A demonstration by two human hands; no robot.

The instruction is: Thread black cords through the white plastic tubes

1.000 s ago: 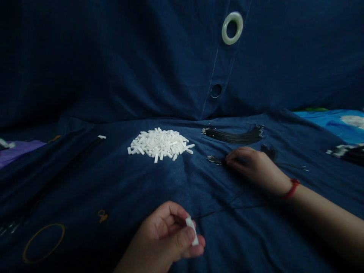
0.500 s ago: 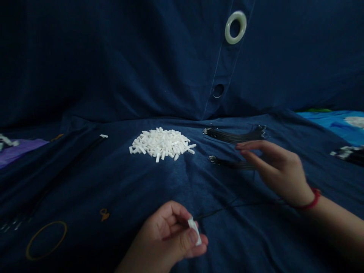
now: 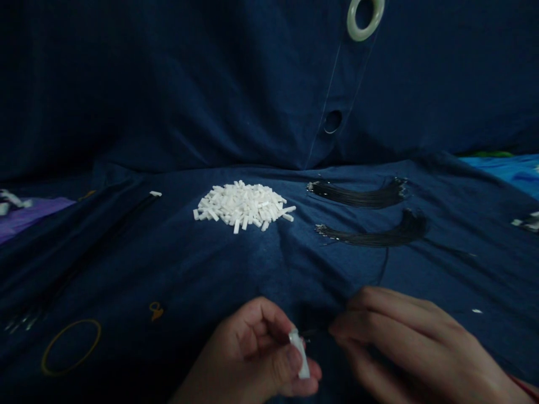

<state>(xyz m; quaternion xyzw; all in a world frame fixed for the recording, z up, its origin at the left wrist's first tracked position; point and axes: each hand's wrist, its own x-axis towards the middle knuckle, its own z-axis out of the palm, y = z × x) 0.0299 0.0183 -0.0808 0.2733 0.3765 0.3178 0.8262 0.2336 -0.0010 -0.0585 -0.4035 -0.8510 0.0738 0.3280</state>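
A small white plastic connector housing (image 3: 300, 354) is pinched between the thumb and fingers of my left hand (image 3: 261, 359), low in the middle. Close to its right side, my right hand (image 3: 404, 342) has its fingertips together on a thin black wire (image 3: 314, 332); a tiny metal tip shows beside the housing. Whether the tip touches the housing I cannot tell. Beyond my hands lies a heap of white connector housings (image 3: 244, 205). Two bundles of black wires with metal ends, a farther bundle (image 3: 357, 194) and a nearer bundle (image 3: 374, 237), lie right of the heap.
Dark blue cloth (image 3: 202, 269) covers the surface and rises behind. At left are a yellow rubber band (image 3: 71, 348), a twisted band (image 3: 156, 311), dark wires with a white housing (image 3: 155, 194) and purple material (image 3: 37, 216). Blue material (image 3: 501, 174) lies far right.
My right hand has come from the wire bundles down beside my left hand, with a wire in its fingertips. My left hand still holds the housing. The view has shifted slightly.
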